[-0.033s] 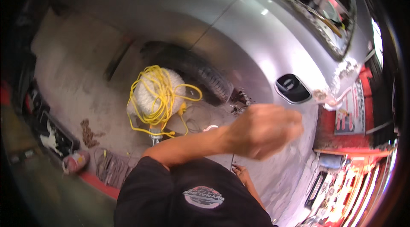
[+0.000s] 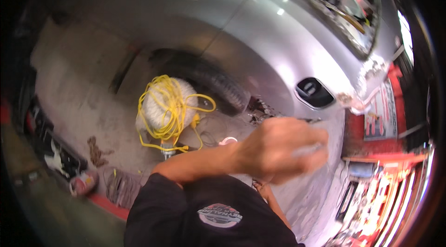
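Observation:
In the middle right, my left hand [image 2: 283, 149] is closed and blurred, with the forearm stretched across my front. A small pale spot shows between its fingers and a thin dark tip just past them, but what it holds is too smeared to name. Beyond it stands the silver car's rear side panel [image 2: 274, 52], with an uncovered dark fuel filler recess [image 2: 316, 93]. My right hand [image 2: 262, 189] is low beside my body, mostly hidden below the left wrist; its fingers can barely be seen.
A light with a coiled yellow cord [image 2: 162, 107] over a round white fluffy pad stands by the rear tyre [image 2: 204, 77]. Left lie a brown rag [image 2: 96, 151], a red can [image 2: 84, 179] and dark car parts [image 2: 55, 154]. A red cabinet [image 2: 357, 145] stands right.
My left hand has shifted slightly down and remains closed. My right hand has become more hidden behind it. The whole view has moved a little, shifting the car slightly left.

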A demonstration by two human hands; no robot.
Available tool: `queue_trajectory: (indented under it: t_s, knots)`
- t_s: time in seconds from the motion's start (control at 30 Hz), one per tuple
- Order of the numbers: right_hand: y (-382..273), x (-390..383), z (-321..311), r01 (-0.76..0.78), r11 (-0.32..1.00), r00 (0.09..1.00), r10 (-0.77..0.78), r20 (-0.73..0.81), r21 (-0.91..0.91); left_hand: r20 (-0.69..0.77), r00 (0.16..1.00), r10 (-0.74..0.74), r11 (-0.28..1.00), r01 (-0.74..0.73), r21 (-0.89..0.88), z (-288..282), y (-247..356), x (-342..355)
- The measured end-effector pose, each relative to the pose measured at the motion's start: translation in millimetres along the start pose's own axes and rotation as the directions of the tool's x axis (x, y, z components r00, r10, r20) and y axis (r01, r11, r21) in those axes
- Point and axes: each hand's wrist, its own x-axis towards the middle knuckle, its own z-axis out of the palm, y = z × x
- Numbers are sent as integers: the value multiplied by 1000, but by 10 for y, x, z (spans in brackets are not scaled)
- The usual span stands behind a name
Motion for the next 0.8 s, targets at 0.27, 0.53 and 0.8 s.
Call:
queue_trajectory:
  t_s: [0.27,0.53,0.8]
  knots:
    - [310,176,180,117,977,989,-132,-72,-178,-123,950,287,946,-301,-119,504,167,610]
    - [1049,-284,640,0,999,974,-12,-225,-51,117,970,213,930,-164,-328,1275,200,598]
    - [1616,-574,298,-77,984,960,118,-255,163,381,847,-372,909,415,-35,2436,-208,41]
